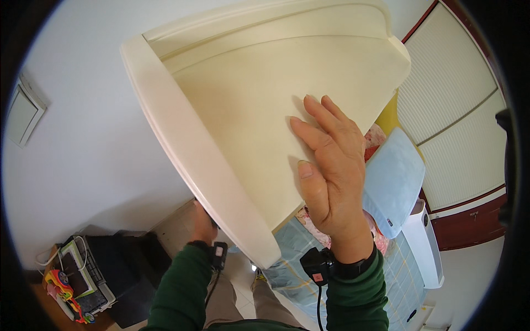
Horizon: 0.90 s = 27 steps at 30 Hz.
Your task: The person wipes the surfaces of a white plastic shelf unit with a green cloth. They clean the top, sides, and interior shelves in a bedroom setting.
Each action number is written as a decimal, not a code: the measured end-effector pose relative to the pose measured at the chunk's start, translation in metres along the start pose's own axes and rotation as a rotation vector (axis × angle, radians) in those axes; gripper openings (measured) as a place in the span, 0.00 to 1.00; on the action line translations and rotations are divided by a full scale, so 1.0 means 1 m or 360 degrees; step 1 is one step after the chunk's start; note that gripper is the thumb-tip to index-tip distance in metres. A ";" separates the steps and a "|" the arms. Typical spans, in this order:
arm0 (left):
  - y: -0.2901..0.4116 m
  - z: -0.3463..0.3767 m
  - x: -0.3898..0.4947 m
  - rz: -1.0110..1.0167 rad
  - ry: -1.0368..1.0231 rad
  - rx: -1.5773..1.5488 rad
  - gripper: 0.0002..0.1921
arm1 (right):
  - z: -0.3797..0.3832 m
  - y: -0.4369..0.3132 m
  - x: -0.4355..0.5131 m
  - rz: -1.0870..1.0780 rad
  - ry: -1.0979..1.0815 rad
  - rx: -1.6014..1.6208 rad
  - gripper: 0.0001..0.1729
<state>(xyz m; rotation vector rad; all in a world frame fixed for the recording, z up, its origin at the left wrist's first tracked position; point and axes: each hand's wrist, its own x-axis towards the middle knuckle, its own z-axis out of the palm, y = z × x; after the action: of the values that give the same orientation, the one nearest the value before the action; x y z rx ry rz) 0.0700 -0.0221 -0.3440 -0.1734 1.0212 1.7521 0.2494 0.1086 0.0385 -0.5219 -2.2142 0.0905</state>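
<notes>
A large cream furniture panel (pixel 248 95) with a raised rim (pixel 198 153) fills the upper middle of the view. My right hand (pixel 335 165) is in front of its flat face, fingers spread and nothing held. Its fingertips cast shadows on the face; whether they touch it is unclear. My left hand (pixel 204 221) is lower down, beside the outer side of the rim. The rim partly hides its fingers, and something dark shows by them, so its grip cannot be made out. Both wrists wear black straps with small cabled devices.
Beyond the panel, a light blue cushion (pixel 393 178) rests on a bed with a blue checked sheet (pixel 397 273). A white bin-like container (pixel 424 248) stands beside it. At lower left, a toy (pixel 62 285) and other items lie near a black box (pixel 124 273). A switch (pixel 25 111) is on the wall.
</notes>
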 end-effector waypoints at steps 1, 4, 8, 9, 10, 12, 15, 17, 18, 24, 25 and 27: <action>-0.013 -0.001 -0.007 -0.0042 -0.0008 -0.0004 0.35 | 0.000 0.000 0.001 0.0004 -0.0012 -0.0003 0.24; -0.037 -0.002 -0.040 -0.0308 0.0079 -0.0056 0.34 | 0.000 -0.002 0.002 0.0002 -0.0004 -0.0008 0.24; -0.035 0.020 -0.081 -0.0607 0.0116 -0.0098 0.34 | 0.001 -0.002 0.001 0.0007 0.0009 0.0008 0.23; -0.029 0.028 -0.092 -0.0581 -0.0001 -0.0112 0.33 | 0.001 -0.002 0.001 0.0004 0.0019 0.0009 0.23; -0.022 0.036 -0.104 -0.0551 -0.0118 -0.0124 0.33 | 0.002 -0.002 0.001 0.0000 0.0030 0.0010 0.23; -0.007 0.058 -0.121 -0.0477 -0.0218 -0.0085 0.32 | 0.002 -0.003 0.001 -0.0005 0.0048 0.0010 0.22; 0.019 0.087 -0.152 -0.0460 -0.0136 -0.0259 0.24 | 0.003 -0.005 0.001 -0.0026 0.0076 0.0014 0.21; 0.036 0.103 -0.172 -0.0414 -0.0047 -0.0176 0.22 | 0.004 -0.006 0.001 -0.0056 0.0104 0.0029 0.21; 0.044 0.111 -0.182 -0.0346 -0.0071 -0.0130 0.21 | 0.005 -0.006 0.001 -0.0052 0.0101 0.0024 0.20; 0.102 0.151 -0.260 0.0123 -0.0324 0.0081 0.19 | 0.006 -0.007 0.002 -0.0025 0.0047 0.0068 0.20; 0.112 0.155 -0.272 0.0233 -0.0384 0.0073 0.19 | 0.004 -0.007 0.001 -0.0023 0.0015 0.0105 0.20; 0.133 0.160 -0.295 0.0325 -0.0534 -0.0076 0.17 | -0.003 -0.007 -0.001 -0.0014 0.0009 0.0271 0.21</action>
<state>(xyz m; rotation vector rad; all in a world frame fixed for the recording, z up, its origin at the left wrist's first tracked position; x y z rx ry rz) 0.1430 -0.1297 -0.0075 0.1969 0.7725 1.9108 0.2501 0.1018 0.0412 -0.4176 -2.1788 0.2702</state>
